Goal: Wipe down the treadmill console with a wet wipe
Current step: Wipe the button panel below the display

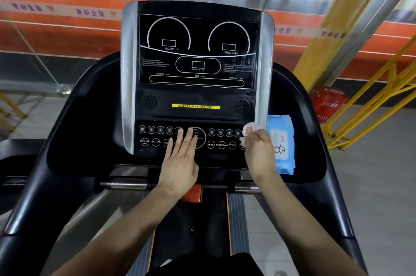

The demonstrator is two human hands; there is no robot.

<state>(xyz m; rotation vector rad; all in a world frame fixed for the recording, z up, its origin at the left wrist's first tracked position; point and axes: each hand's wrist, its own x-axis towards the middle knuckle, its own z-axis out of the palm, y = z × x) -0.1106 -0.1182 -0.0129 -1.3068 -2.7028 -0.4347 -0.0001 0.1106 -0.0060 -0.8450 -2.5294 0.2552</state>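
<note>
1. Forearms enter from the bottom of the frame, both reaching up over the treadmill belt [235,219] to the console [195,68].
2. Left hand [180,160]: open and flat, fingers together and extended, holding nothing; fingertips rest on the button panel [157,140] around the central START control.
3. Right hand [258,151]: closed around a bunched white wet wipe [248,129], which sticks out above the fingers and is pressed at the right end of the button rows, just beside the silver side trim [265,61].
4. Wipe pack [281,142]: blue, lying flat in the console's right-hand tray, touching or just behind the right hand.
5. Progress (judgement): wiping appears underway at the lower right. No clear moisture trail shows on the buttons, so I cannot tell which areas are done.
6. Left to do (judgement): likely the display panel [198,50], the speaker strip and the rest of the button rows.
7. Wipe condition: crumpled, clean-looking white; dampness cannot be judged.
</note>
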